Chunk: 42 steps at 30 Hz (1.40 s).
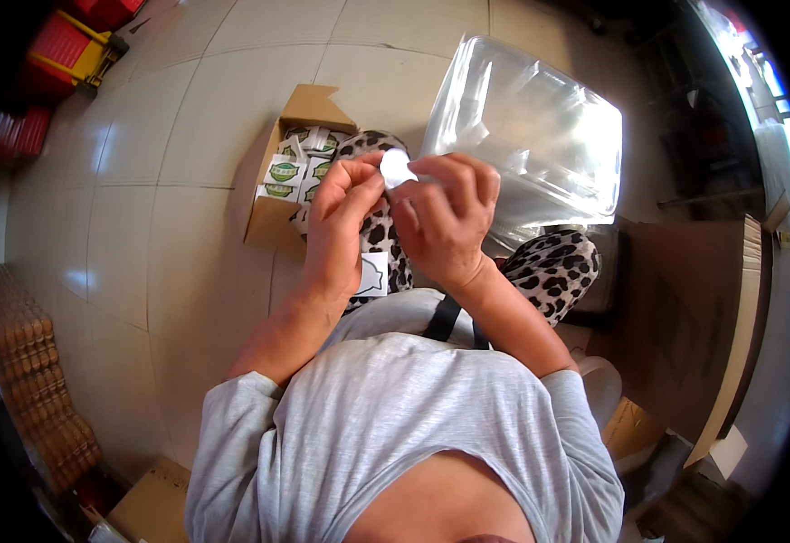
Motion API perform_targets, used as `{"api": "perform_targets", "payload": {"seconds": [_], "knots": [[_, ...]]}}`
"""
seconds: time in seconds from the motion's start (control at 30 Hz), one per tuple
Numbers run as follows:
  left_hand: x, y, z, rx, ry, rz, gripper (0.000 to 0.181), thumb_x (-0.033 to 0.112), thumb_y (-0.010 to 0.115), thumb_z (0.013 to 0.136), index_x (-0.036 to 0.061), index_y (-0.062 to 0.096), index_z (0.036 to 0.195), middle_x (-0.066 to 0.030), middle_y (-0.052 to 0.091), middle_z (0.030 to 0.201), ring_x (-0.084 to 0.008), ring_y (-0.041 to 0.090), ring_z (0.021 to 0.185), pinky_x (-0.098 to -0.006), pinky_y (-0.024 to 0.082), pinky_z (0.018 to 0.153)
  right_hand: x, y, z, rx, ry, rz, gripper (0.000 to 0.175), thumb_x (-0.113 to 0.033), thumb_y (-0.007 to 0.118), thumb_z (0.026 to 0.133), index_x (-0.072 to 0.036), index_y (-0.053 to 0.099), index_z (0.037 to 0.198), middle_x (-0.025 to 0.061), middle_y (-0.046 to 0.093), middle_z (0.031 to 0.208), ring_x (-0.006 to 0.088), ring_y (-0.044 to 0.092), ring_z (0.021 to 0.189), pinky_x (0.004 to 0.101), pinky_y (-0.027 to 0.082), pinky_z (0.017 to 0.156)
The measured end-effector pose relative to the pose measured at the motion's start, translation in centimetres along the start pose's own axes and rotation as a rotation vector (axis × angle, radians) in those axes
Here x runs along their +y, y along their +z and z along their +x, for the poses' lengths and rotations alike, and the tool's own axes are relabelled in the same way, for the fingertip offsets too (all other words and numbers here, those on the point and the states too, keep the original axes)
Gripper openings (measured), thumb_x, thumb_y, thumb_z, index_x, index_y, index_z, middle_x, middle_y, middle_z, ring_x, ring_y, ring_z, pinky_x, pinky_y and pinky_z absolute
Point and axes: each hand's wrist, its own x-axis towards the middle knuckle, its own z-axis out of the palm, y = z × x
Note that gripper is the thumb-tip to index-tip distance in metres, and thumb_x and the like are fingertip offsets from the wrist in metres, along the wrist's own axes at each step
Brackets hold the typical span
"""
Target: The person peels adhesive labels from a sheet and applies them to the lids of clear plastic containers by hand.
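Note:
Both my hands meet above my knee, with a small white paper piece, perhaps a sticker, between them. My left hand (349, 193) pinches the left edge of the white piece (397, 168); the fingertips of my right hand (446, 214) grip its right side. A printed paper square (372, 274) with a dark outline lies on my thigh, partly behind my left wrist. Left of my knee, an open cardboard box (264, 180) holds several white labels (284, 171) with green emblems. Beyond my right hand stands a stack of clear plastic containers (537, 122).
A large cardboard box (680, 319) stands at the right. Red crates (59, 51) with a yellow frame are at the upper left on the tiled floor (117, 203). Several bottles or jars (35, 380) stand in rows at the lower left, near another cardboard box (151, 502).

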Motion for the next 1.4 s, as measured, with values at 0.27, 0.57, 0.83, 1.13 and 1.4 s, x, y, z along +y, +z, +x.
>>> {"api": "perform_targets", "payload": {"seconds": [0.27, 0.57, 0.83, 1.13, 1.4], "knots": [[-1.5, 3.5, 1.0, -0.071, -0.022, -0.003, 0.025, 0.012, 0.072, 0.088, 0.0052, 0.054, 0.105, -0.0011, 0.058, 0.096, -0.0074, 0.054, 0.086, -0.0226, 0.045, 0.079, 1.5, -1.5, 0.1, 0.476, 0.894, 1.313, 0.013, -0.002, 0.064, 0.091, -0.006, 0.054, 0.097, 0.0016, 0.056, 0.104, 0.0083, 0.053, 0.095, 0.0239, 0.044, 0.087], [-1.7, 8.8, 7.0, -0.289, 0.148, 0.416, 0.008, 0.007, 0.064, 0.092, 0.0061, 0.056, 0.093, 0.0016, 0.059, 0.080, -0.0057, 0.056, 0.070, -0.0182, 0.044, 0.061, 8.8, -5.9, -1.1, 0.414, 0.887, 0.902, 0.012, -0.005, 0.069, 0.089, -0.004, 0.058, 0.089, 0.0023, 0.059, 0.097, 0.0076, 0.055, 0.080, 0.0214, 0.046, 0.072], [-4.1, 15.5, 13.5, -0.228, 0.458, 0.915, 0.042, 0.003, 0.069, 0.085, 0.0028, 0.047, 0.121, -0.0038, 0.065, 0.074, -0.0113, 0.060, 0.065, -0.0263, 0.048, 0.064, 16.5, -9.6, 2.0, 0.114, 0.631, -0.195, 0.012, -0.016, 0.071, 0.078, -0.007, 0.064, 0.079, 0.0032, 0.066, 0.086, 0.0253, 0.057, 0.090, 0.0380, 0.044, 0.081], [-6.1, 15.8, 14.6, -0.192, 0.518, 1.220, 0.051, 0.008, 0.067, 0.083, 0.0083, 0.044, 0.127, -0.0026, 0.065, 0.073, -0.0226, 0.066, 0.066, -0.0371, 0.050, 0.062, 17.9, -8.5, 1.1, 0.084, 0.561, -0.414, 0.011, -0.017, 0.071, 0.075, -0.011, 0.063, 0.074, 0.0006, 0.064, 0.082, 0.0271, 0.056, 0.088, 0.0410, 0.042, 0.077], [-7.0, 16.2, 14.9, -0.142, 0.621, 1.346, 0.054, 0.009, 0.067, 0.081, 0.0095, 0.043, 0.129, -0.0019, 0.064, 0.072, -0.0262, 0.066, 0.065, -0.0407, 0.050, 0.057, 18.0, -8.0, 1.2, 0.096, 0.525, -0.505, 0.012, -0.015, 0.070, 0.073, -0.012, 0.059, 0.070, 0.0019, 0.062, 0.085, 0.0272, 0.055, 0.089, 0.0414, 0.042, 0.075]]}}
